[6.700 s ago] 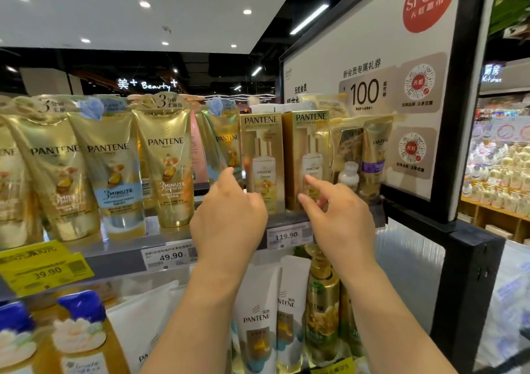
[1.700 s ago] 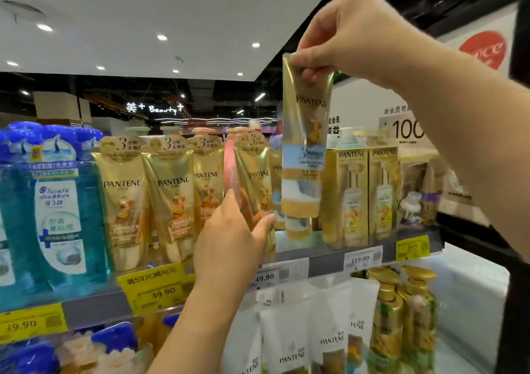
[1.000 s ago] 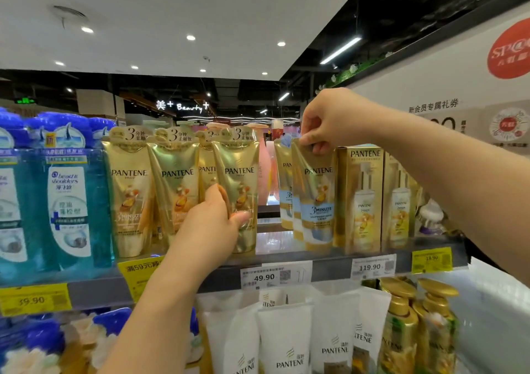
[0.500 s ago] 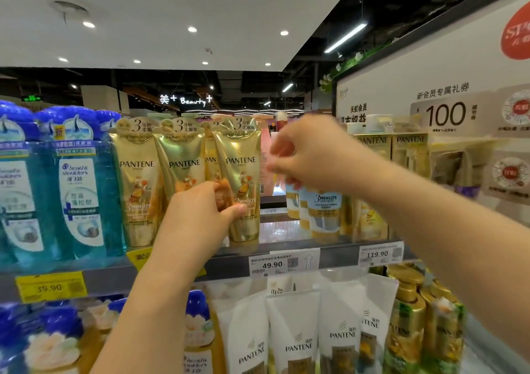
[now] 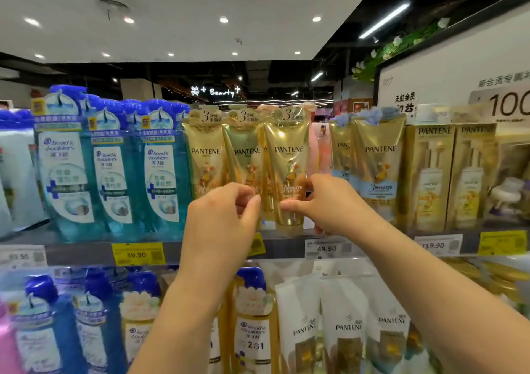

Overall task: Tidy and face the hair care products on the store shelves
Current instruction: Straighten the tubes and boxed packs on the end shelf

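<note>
From the head camera we count three gold Pantene tubes with "3" toppers standing side by side on the upper shelf (image 5: pixel 286 247), then two gold tubes with blue bands (image 5: pixel 380 167) to their right, and two boxed Pantene pump bottles (image 5: pixel 430 178) beyond those. Three teal Head & Shoulders bottles (image 5: pixel 114 173) stand on the left. Our right hand (image 5: pixel 327 204) pinches the lower part of the rightmost gold tube (image 5: pixel 288 170), thumb in front. Our left hand (image 5: pixel 226 213) has curled fingers at the middle tube (image 5: pixel 245 155); we cannot tell whether it grips. White Pantene pouches (image 5: pixel 344 322) fill the shelf below.
</note>
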A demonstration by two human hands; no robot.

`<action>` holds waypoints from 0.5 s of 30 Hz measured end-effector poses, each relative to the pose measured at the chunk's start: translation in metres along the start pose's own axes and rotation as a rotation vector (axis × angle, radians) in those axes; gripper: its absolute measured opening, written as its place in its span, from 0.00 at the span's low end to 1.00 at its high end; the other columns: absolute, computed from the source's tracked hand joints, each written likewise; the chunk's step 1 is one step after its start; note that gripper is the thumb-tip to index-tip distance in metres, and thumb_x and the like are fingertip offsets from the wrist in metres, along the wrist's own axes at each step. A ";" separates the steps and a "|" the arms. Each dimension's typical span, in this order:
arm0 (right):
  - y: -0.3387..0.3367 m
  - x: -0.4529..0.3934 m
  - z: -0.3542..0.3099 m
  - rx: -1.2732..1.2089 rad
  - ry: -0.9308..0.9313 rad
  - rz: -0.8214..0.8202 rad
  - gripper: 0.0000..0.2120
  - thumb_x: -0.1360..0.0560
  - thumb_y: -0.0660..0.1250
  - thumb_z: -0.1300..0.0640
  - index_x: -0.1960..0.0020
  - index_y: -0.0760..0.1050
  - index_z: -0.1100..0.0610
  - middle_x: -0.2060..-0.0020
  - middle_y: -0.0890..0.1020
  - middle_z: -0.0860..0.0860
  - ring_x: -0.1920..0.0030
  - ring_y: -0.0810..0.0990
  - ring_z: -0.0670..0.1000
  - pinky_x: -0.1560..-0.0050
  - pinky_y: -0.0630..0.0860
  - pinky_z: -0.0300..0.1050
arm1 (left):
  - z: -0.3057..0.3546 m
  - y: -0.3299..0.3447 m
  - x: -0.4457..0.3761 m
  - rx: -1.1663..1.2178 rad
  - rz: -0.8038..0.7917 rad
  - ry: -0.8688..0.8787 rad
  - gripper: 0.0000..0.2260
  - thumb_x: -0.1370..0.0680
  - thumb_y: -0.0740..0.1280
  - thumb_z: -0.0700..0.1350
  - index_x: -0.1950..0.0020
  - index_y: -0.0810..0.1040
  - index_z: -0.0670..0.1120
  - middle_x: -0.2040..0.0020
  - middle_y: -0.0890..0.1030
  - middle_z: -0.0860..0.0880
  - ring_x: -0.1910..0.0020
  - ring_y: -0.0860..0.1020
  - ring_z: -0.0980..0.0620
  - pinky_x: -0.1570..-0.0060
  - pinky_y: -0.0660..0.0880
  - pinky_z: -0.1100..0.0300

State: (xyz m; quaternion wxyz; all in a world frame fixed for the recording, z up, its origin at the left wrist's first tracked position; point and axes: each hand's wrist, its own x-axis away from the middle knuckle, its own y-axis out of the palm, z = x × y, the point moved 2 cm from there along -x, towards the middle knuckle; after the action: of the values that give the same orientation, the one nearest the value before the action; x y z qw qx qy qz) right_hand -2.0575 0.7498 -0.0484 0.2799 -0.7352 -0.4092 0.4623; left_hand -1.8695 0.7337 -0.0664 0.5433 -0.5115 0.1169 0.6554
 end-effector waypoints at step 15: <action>0.067 0.107 -0.088 -0.338 0.105 0.283 0.15 0.26 0.70 0.39 0.44 0.80 0.46 0.62 0.81 0.41 0.61 0.79 0.39 0.62 0.75 0.37 | -0.067 -0.074 0.054 0.065 -0.091 -0.036 0.07 0.23 0.70 0.50 0.48 0.83 0.50 0.57 0.82 0.55 0.58 0.80 0.60 0.54 0.79 0.58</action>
State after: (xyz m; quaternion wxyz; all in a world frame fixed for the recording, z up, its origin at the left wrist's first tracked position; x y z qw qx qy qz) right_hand -1.9286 0.8051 -0.1130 0.1059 -0.8447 -0.3586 0.3829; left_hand -1.7659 0.7463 -0.1097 0.5907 -0.4866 0.1050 0.6351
